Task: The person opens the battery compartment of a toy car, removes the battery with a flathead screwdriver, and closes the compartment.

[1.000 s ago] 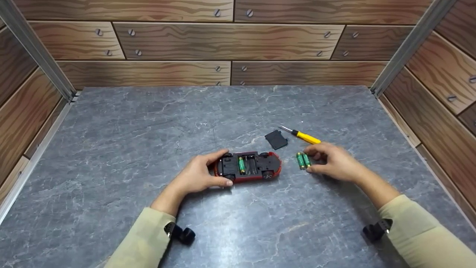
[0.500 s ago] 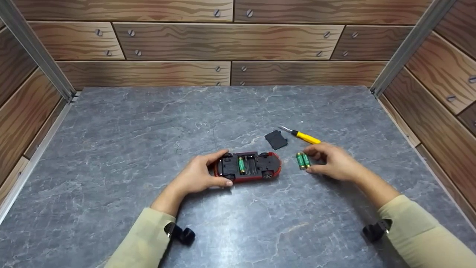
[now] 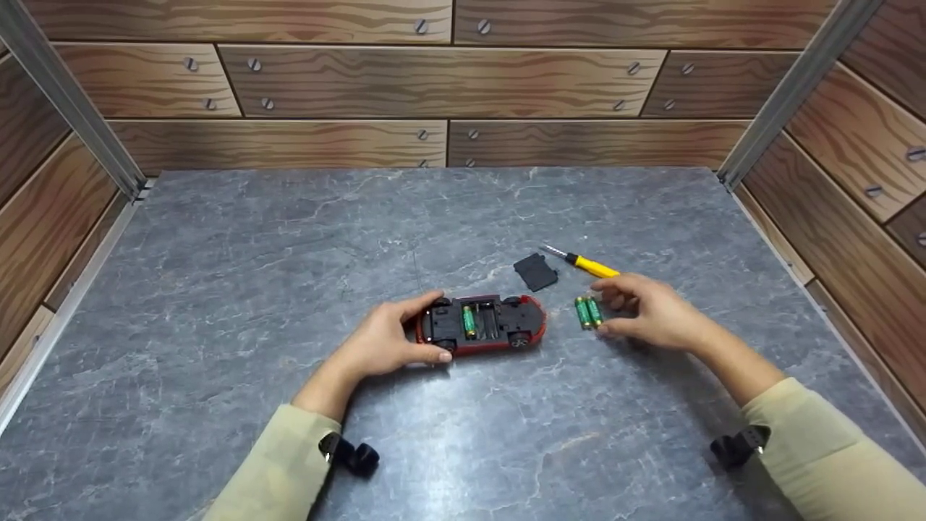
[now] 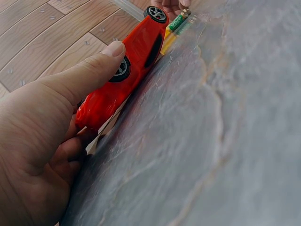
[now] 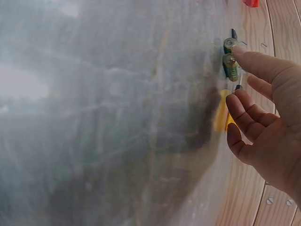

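Note:
A red toy car (image 3: 532, 329) lies upside down on the table, its black underside up and its battery compartment uncovered. One green battery (image 3: 469, 321) lies in the compartment's left slot; bare slots show beside it. My left hand (image 3: 387, 336) grips the car's left end, thumb along the near side and fingers at the far side, as the left wrist view also shows (image 4: 47, 113). Two more green batteries (image 3: 583, 313) lie side by side to the right of the car. My right hand (image 3: 651, 315) is beside them, thumb and forefinger apart near the ends of the right battery.
A black battery cover (image 3: 536, 273) lies behind the car, towards the right. Beyond the batteries, a screwdriver (image 3: 595, 268) with a yellow handle points away to the left. Wood-patterned walls (image 3: 434, 79) enclose the back and sides of the grey marbled table (image 3: 289, 239).
The right hand's thumb and forefinger have parted slightly and drawn a little to the right at the loose batteries. The left hand and the car have stayed in place.

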A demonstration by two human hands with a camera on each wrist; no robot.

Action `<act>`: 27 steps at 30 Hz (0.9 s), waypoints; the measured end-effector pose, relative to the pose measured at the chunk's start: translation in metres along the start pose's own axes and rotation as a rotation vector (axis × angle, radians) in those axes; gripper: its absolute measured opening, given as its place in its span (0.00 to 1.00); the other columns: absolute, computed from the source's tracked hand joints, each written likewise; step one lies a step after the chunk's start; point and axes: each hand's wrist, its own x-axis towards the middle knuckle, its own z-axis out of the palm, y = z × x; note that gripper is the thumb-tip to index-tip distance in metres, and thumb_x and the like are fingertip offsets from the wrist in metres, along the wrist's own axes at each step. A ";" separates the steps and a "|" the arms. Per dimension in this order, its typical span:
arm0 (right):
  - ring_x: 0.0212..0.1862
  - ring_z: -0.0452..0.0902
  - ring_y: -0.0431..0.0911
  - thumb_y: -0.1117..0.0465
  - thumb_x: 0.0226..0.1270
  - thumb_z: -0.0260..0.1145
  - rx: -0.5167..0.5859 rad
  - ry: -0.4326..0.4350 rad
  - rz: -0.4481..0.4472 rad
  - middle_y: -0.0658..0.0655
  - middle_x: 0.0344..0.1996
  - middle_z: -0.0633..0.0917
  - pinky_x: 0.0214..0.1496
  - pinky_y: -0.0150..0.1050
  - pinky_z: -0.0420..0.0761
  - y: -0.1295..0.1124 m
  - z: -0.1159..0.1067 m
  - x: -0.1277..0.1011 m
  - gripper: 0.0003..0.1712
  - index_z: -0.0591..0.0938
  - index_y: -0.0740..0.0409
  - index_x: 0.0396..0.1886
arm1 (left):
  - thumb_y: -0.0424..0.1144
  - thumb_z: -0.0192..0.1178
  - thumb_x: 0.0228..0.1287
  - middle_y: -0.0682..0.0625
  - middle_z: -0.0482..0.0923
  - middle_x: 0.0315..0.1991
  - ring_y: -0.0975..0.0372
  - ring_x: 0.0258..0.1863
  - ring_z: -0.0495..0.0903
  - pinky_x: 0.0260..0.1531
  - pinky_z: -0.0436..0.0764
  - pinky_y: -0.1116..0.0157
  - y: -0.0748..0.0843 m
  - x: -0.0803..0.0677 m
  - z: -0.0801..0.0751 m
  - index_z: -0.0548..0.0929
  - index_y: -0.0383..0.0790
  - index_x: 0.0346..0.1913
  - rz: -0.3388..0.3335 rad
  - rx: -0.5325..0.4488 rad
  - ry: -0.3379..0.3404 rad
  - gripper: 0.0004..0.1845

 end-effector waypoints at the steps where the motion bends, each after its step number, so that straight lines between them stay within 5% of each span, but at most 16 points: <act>1: 0.53 0.82 0.54 0.56 0.64 0.81 -0.005 0.006 -0.004 0.61 0.54 0.86 0.58 0.58 0.83 -0.002 -0.001 -0.001 0.34 0.81 0.61 0.67 | 0.53 0.86 0.46 0.44 0.76 0.72 0.55 0.55 0.83 0.69 0.73 0.49 0.000 0.000 0.000 0.69 0.53 0.81 0.001 -0.001 0.001 0.57; 12: 0.53 0.83 0.53 0.57 0.66 0.80 -0.021 0.073 -0.128 0.61 0.57 0.86 0.58 0.59 0.82 -0.038 -0.003 0.006 0.30 0.83 0.60 0.65 | 0.51 0.87 0.46 0.44 0.77 0.71 0.53 0.59 0.81 0.72 0.71 0.48 0.001 -0.001 0.000 0.71 0.49 0.80 0.027 -0.006 0.014 0.55; 27: 0.55 0.81 0.49 0.53 0.64 0.81 0.015 0.068 -0.283 0.54 0.55 0.86 0.60 0.53 0.82 -0.103 0.030 0.036 0.29 0.86 0.55 0.63 | 0.52 0.86 0.46 0.45 0.75 0.73 0.54 0.60 0.81 0.72 0.71 0.49 0.001 0.000 0.000 0.70 0.51 0.80 0.013 0.010 0.008 0.56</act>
